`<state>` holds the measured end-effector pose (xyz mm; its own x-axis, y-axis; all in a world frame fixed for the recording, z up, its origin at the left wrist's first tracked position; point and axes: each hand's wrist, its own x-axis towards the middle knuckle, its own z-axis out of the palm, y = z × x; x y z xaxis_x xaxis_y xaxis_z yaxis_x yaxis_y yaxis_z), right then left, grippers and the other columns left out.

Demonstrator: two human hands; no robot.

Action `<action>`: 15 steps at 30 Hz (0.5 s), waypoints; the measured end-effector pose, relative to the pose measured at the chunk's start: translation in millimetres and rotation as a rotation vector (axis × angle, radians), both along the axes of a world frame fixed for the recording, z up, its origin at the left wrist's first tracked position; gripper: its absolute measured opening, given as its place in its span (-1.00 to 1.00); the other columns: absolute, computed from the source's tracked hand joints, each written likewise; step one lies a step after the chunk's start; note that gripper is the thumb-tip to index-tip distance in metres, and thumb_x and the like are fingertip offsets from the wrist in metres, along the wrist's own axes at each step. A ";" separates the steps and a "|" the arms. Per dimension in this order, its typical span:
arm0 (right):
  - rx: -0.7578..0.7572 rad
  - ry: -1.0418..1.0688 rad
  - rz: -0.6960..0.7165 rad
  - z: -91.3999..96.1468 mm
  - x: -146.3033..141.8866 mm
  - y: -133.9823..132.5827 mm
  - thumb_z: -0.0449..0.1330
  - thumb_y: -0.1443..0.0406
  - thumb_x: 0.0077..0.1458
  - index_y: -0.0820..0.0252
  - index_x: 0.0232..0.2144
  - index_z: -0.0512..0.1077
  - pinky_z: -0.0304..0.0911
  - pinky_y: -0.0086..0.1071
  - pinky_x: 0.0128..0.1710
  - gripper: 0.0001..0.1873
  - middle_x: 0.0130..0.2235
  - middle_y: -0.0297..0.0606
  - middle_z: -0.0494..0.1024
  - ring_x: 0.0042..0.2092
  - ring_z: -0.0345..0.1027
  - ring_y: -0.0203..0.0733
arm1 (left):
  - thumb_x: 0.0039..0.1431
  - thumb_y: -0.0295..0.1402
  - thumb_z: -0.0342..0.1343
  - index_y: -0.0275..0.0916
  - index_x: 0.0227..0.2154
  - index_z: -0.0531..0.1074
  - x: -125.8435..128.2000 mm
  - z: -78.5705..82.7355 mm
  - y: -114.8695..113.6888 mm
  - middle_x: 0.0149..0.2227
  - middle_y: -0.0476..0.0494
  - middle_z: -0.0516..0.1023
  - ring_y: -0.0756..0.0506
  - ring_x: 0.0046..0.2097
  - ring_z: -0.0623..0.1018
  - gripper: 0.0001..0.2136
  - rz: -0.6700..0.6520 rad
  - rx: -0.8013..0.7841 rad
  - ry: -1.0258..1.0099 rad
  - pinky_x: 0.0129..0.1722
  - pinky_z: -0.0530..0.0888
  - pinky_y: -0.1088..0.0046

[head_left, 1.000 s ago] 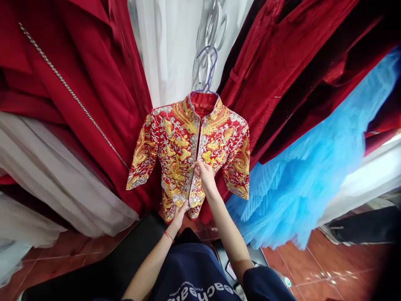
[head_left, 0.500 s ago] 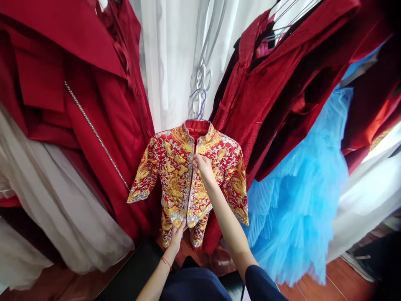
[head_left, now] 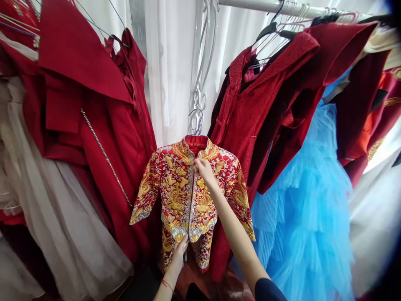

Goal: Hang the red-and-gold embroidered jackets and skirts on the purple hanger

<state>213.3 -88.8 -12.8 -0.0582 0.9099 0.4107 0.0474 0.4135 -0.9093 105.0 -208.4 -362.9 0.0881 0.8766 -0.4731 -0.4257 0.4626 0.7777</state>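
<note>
A child-size red jacket (head_left: 175, 184) with gold and silver embroidery hangs in front of me on a purple hanger (head_left: 198, 121). Just below its stand-up collar, my right hand (head_left: 203, 169) pinches the top of the front zipper; the pull itself is hidden by my fingers. Down at the hem, my left hand (head_left: 181, 249) grips the lower end of the front opening between thumb and fingers. Beneath the jacket hang matching embroidered trousers (head_left: 205, 246), partly covered by the jacket and my left hand.
Dark red dresses (head_left: 109, 125) hang close on the left beside a pale tulle skirt (head_left: 84, 225). To the right are a red patterned dress (head_left: 244, 121) and a blue ruffled dress (head_left: 307, 209) under a white rail (head_left: 250, 3). White curtains (head_left: 169, 62) hang behind.
My right hand has moved up along the jacket's front, closer to the collar. The left hand stays at the hem. My view has tilted up, showing more of the rail.
</note>
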 end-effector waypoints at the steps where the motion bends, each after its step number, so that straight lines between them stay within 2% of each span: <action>1: 0.013 -0.043 0.005 -4.5 4.6 -0.1 0.07 0.07 0.08 0.13 -0.51 0.34 0.03 -0.42 -0.59 -0.71 -0.67 -0.46 0.26 -0.64 0.09 -0.33 | -0.25 -0.01 0.39 -0.12 -0.29 0.58 -5.1 -5.1 2.7 0.11 -0.28 0.52 -0.28 0.22 0.41 -0.56 -0.017 0.006 0.006 0.25 0.26 0.25; 4: 0.067 -0.136 -0.077 -14.9 28.2 -0.8 0.12 0.01 0.05 0.11 -0.46 0.35 0.09 -0.40 -0.57 -0.69 -0.64 -0.46 0.29 -0.62 0.16 -0.30 | -0.40 0.10 0.39 -0.20 -0.36 0.57 -30.0 -17.6 16.7 -0.11 -0.33 0.63 -0.35 0.08 0.54 -0.45 -0.174 -0.023 0.105 0.20 0.31 0.09; 6: 0.110 -0.134 -0.206 -19.2 51.8 -1.5 0.15 0.01 0.03 0.13 -0.44 0.36 0.12 -0.40 -0.54 -0.68 -0.59 -0.42 0.33 -0.57 0.19 -0.28 | -0.48 0.16 0.37 -0.22 -0.44 0.55 -55.3 -10.8 33.5 -0.24 -0.32 0.65 -0.37 -0.04 0.60 -0.41 -0.245 -0.010 0.221 0.10 0.40 0.06; 7: 0.129 -0.121 -0.269 -20.7 64.9 -1.9 0.15 0.00 0.03 0.14 -0.43 0.37 0.13 -0.39 -0.52 -0.67 -0.56 -0.40 0.35 -0.55 0.20 -0.28 | -0.50 0.18 0.36 -0.23 -0.46 0.54 -70.1 0.6 43.7 -0.30 -0.30 0.65 -0.37 -0.09 0.62 -0.39 -0.239 0.038 0.275 0.03 0.44 0.06; 8: 0.149 -0.103 -0.340 -21.9 78.4 -2.4 0.15 -0.01 0.04 0.15 -0.42 0.38 0.14 -0.39 -0.50 -0.66 -0.54 -0.38 0.37 -0.53 0.21 -0.27 | -0.50 0.20 0.35 -0.24 -0.47 0.52 -85.9 17.7 54.6 -0.34 -0.28 0.65 -0.36 -0.14 0.63 -0.39 -0.195 0.118 0.323 -0.04 0.47 0.08; 10: 0.202 -0.092 -0.494 -23.2 103.9 -3.9 0.12 -0.02 0.07 0.17 -0.41 0.38 0.18 -0.36 -0.43 -0.63 -0.48 -0.32 0.42 -0.46 0.24 -0.24 | -0.39 0.21 0.32 -0.23 -0.43 0.52 -117.8 68.2 77.1 -0.35 -0.24 0.64 -0.28 -0.17 0.63 -0.41 -0.040 0.346 0.389 -0.08 0.49 0.18; 13: 0.299 -0.145 -0.723 -24.1 133.3 -7.7 0.08 -0.02 0.12 0.16 -0.38 0.37 0.23 -0.30 -0.32 -0.63 -0.40 -0.25 0.44 -0.37 0.28 -0.18 | -0.12 0.16 0.23 -0.23 -0.31 0.51 -156.5 166.5 110.9 -0.27 -0.21 0.61 -0.19 -0.15 0.60 -0.48 0.238 0.698 0.517 0.01 0.47 0.23; 15: 0.344 -0.222 -0.819 -26.1 146.1 -10.1 0.08 -0.03 0.12 0.15 -0.32 0.37 0.26 -0.25 -0.25 -0.63 -0.32 -0.19 0.44 -0.31 0.30 -0.13 | 0.00 0.07 0.21 -0.20 -0.17 0.47 -171.0 228.6 134.4 -0.14 -0.21 0.58 -0.17 -0.06 0.56 -0.53 0.387 0.852 0.630 0.05 0.44 0.24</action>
<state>359.5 -98.9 -38.8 0.4414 0.5308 0.7235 0.6047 0.4198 -0.6769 -66.0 -74.1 -134.3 -0.3027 0.8512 0.4287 0.1547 -0.4000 0.9034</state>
